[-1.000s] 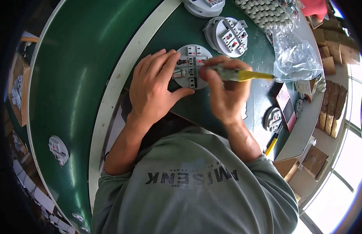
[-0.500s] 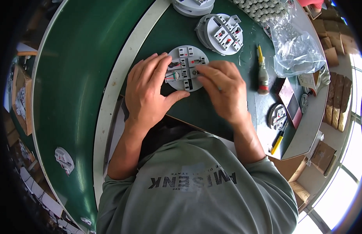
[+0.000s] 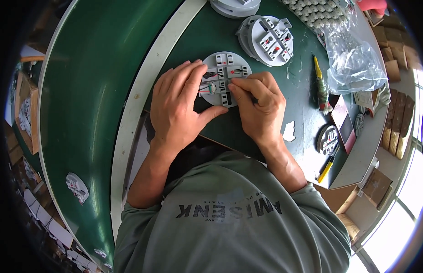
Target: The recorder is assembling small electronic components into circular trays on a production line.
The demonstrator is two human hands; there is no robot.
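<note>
A round light-grey plastic fixture with raised blocks, slots and small wired parts lies on the green table in front of me. My left hand holds it at the left rim, the fingers on its far left side and the thumb along the near edge. At the fixture's right side, my right hand is closed in a pinch, thumb against forefinger. What sits between those fingertips is too small and hidden to make out. Red bits and dark wires show in the fixture's slots.
Farther off stand stacked round fixtures. To the right lie a yellow-tipped tool, a clear plastic bag, a dark round part and a yellow-handled cutter. A green conveyor belt curves past on the left, carrying a round piece.
My right hand's fingers have closed more tightly and sit lower on the fixture's right side. The left hand keeps its place on the rim. The whole view has shifted slightly.
</note>
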